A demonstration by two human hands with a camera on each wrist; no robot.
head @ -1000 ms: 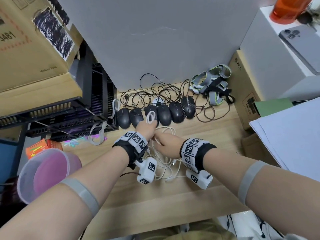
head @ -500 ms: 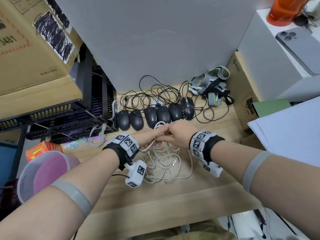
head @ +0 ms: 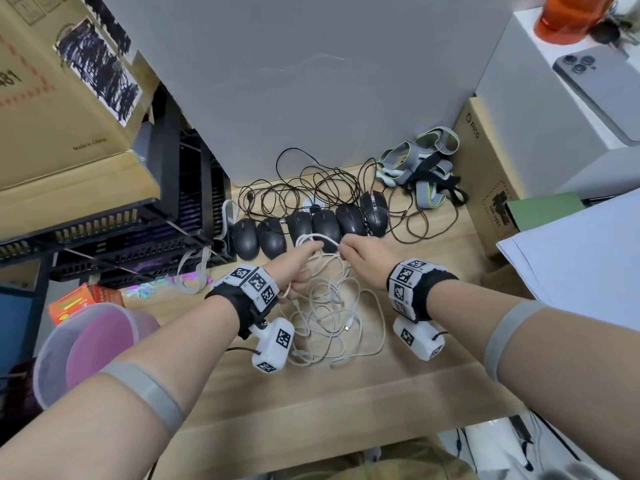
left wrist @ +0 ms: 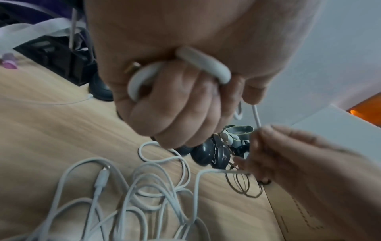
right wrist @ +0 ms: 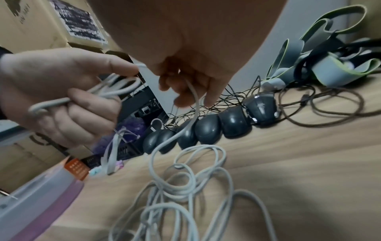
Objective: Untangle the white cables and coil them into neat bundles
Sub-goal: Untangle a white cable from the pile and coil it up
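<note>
The left hand (head: 297, 268) grips a few loops of white cable (left wrist: 208, 65) in its curled fingers, raised above the wooden worktop (head: 433, 386). The right hand (head: 363, 258) pinches a strand of the same cable close beside it. The rest of the white cables (head: 332, 320) lie in a loose tangle on the worktop below the hands, just in front of a row of black mice (head: 311, 230).

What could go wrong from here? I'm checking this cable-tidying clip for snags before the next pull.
1. The left hand grips a small coil while the right hand pinches the strand leading into the loose white cables; pulling might tighten a knot.
2. The lifted strand hangs right by the black mice, so it may snag or drag one.
</note>
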